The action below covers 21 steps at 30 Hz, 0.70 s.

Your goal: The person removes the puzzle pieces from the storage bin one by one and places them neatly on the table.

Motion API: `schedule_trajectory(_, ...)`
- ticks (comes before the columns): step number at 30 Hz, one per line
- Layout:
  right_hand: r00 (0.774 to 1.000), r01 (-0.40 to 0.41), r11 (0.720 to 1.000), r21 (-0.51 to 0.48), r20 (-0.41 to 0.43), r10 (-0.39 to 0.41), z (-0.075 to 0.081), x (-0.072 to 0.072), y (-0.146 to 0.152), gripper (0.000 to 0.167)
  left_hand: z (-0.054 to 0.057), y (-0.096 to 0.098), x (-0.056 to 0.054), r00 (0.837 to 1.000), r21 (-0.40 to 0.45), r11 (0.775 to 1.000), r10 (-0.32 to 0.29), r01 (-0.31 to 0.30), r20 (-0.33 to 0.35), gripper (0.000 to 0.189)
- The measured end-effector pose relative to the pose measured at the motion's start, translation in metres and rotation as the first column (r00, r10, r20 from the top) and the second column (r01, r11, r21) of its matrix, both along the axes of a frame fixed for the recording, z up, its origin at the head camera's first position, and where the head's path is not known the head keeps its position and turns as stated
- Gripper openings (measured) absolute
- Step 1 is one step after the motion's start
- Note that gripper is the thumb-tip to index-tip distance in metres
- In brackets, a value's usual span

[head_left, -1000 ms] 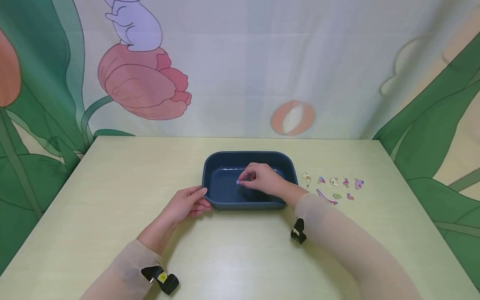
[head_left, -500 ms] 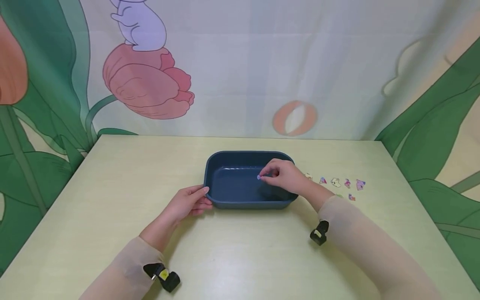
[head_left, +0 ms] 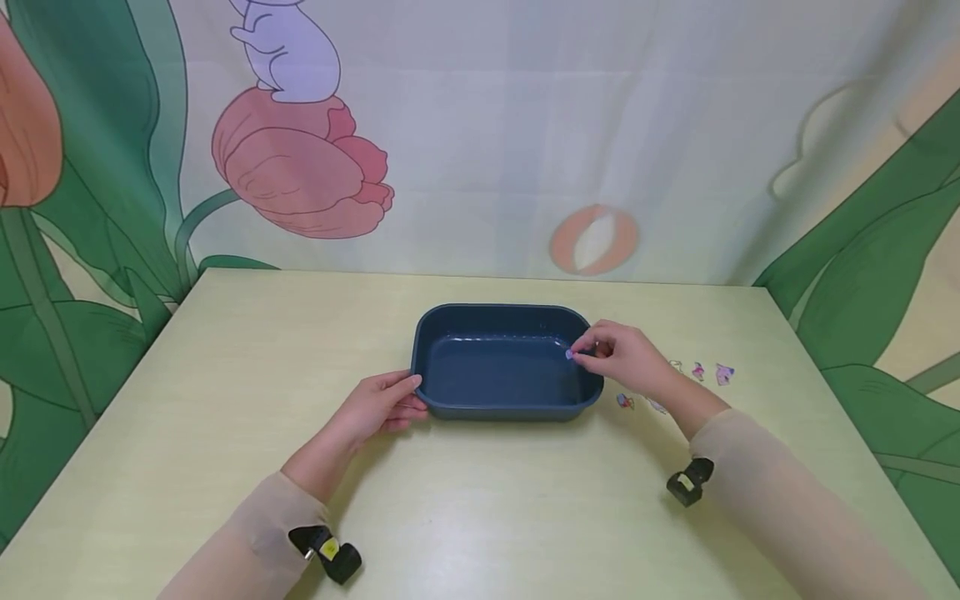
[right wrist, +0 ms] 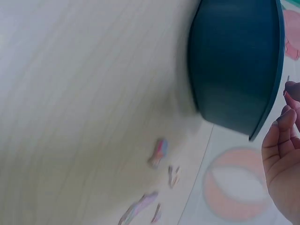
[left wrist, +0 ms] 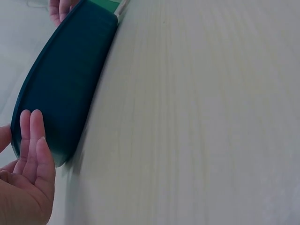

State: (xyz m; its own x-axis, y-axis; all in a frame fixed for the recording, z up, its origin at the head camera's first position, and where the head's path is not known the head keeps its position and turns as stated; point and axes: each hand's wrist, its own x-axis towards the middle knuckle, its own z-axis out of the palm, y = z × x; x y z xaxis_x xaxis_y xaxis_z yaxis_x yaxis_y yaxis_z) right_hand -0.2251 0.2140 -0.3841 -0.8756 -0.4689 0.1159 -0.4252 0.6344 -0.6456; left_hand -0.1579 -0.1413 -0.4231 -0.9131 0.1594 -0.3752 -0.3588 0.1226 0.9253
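Note:
My left hand [head_left: 378, 404] holds the left front corner of a dark blue rectangular tray [head_left: 506, 412], with the thumb at the rim. Two of its fingertips [left wrist: 36, 117] lie along the outer wall in the left wrist view. Over the tray's right end, my right hand [head_left: 633, 358] pinches a tiny purple sticker [head_left: 569, 354] between thumb and fingertips. The tray's visible floor shows nothing lying on it. In the right wrist view that hand is partly cut off at the frame edge, beside the tray wall [right wrist: 236, 61].
Several small colourful stickers lie on the table right of the tray, including a purple animal-shaped one [head_left: 724, 374], a pink one [head_left: 698, 372] and a red-and-blue one [head_left: 625, 402]. My right forearm hides others. A printed curtain [head_left: 480, 150] hangs behind the table.
My right hand has moved right with the purple sticker, from over the tray's middle to its right end. A red-and-blue sticker is now uncovered near the tray. My left hand stays at its corner.

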Motion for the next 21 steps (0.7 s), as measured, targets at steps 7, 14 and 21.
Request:
schedule_trajectory(7,0.998,0.058,0.998,0.016,0.025,-0.059,-0.003,0.006,0.03,0.009,-0.001,0.002,0.0,1.0,-0.007,1.0,0.011,-0.011,-0.001,0.052)
schedule_trajectory(14,0.976,0.191,0.975,0.111,0.08,-0.201,-0.009,0.014,0.069,0.013,0.001,0.006,-0.001,1.0,0.005,1.0,0.003,-0.003,-0.015,0.05)
schedule_trajectory(21,0.97,0.221,0.966,0.135,0.077,-0.233,-0.012,0.021,0.097,0.017,-0.001,0.003,-0.002,1.0,0.003,1.0,0.015,-0.015,-0.011,0.05)
